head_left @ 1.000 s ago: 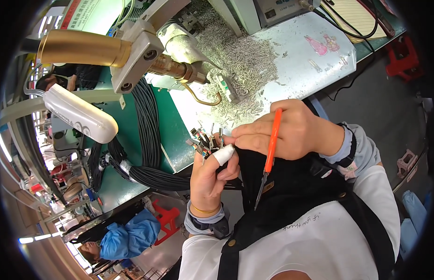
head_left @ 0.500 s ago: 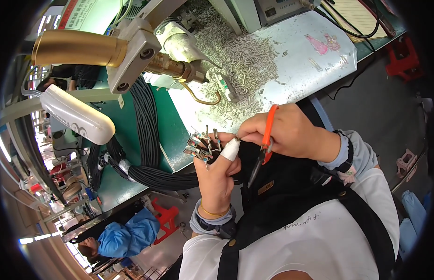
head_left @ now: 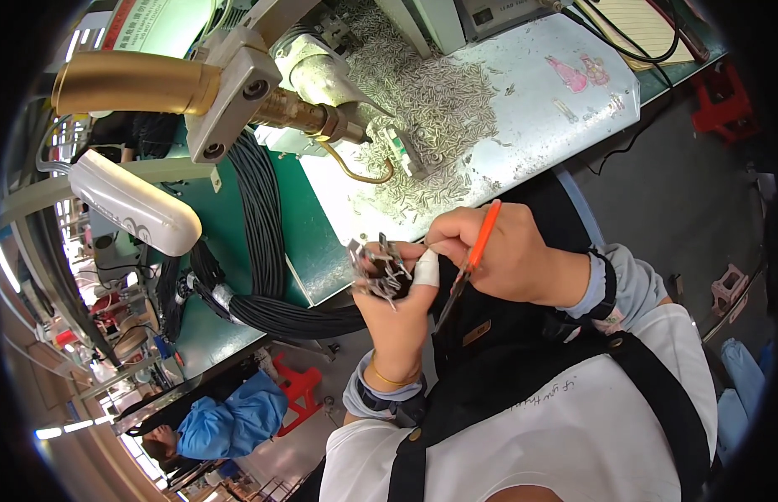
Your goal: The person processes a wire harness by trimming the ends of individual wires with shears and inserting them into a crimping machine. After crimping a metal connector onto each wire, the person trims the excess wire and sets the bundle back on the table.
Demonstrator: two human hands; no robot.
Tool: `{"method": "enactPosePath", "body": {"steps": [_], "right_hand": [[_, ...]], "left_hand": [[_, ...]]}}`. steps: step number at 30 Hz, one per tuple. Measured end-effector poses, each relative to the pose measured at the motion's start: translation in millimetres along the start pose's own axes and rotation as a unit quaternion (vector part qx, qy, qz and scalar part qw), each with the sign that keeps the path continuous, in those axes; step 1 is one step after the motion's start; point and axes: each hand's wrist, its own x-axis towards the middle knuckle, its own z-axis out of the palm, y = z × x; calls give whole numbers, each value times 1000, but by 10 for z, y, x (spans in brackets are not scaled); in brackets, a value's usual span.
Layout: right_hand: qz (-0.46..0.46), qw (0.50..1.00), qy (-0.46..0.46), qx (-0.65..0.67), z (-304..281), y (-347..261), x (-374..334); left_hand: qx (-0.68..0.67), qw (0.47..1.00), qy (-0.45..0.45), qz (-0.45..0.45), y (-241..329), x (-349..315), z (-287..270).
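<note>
My left hand (head_left: 395, 325) is closed around a bunch of small metal-ended connectors (head_left: 381, 272), which fan out above the fingers. White wrapping (head_left: 427, 268) covers its thumb. Against that thumb tip, my right hand (head_left: 516, 261) pinches with thumb and forefinger; whatever lies in the pinch is too small to make out. Also held in the right hand is an orange-handled tool (head_left: 487, 233), like small snips, its dark narrow end slanting down toward my apron. Both hands meet in the air just before the bench's near edge.
Small silvery pieces cover much of the metal-topped bench (head_left: 556, 109). A brass-coloured soldering fixture (head_left: 314, 121) juts in from the left beside a white lamp (head_left: 142, 205). Thick black cable bundles (head_left: 259, 217) lie on the green mat. A person in blue (head_left: 230, 418) is at lower left.
My left hand has shifted slightly right and turned, swinging the connectors with it. The right hand has come a little lower, and the orange-handled tool has tilted. Both hands stay together.
</note>
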Motion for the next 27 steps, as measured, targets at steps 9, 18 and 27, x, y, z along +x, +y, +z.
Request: {"method": "enactPosePath", "body": {"steps": [9, 18, 27], "right_hand": [[143, 985, -54, 82, -73, -113, 27], [248, 918, -10, 310, 34, -30, 14], [195, 965, -170, -25, -161, -88, 54]], "left_hand": [[132, 954, -20, 269, -88, -6, 17], [67, 995, 6, 77, -16, 28, -55], [-162, 986, 6, -33, 96, 25, -47]]}}
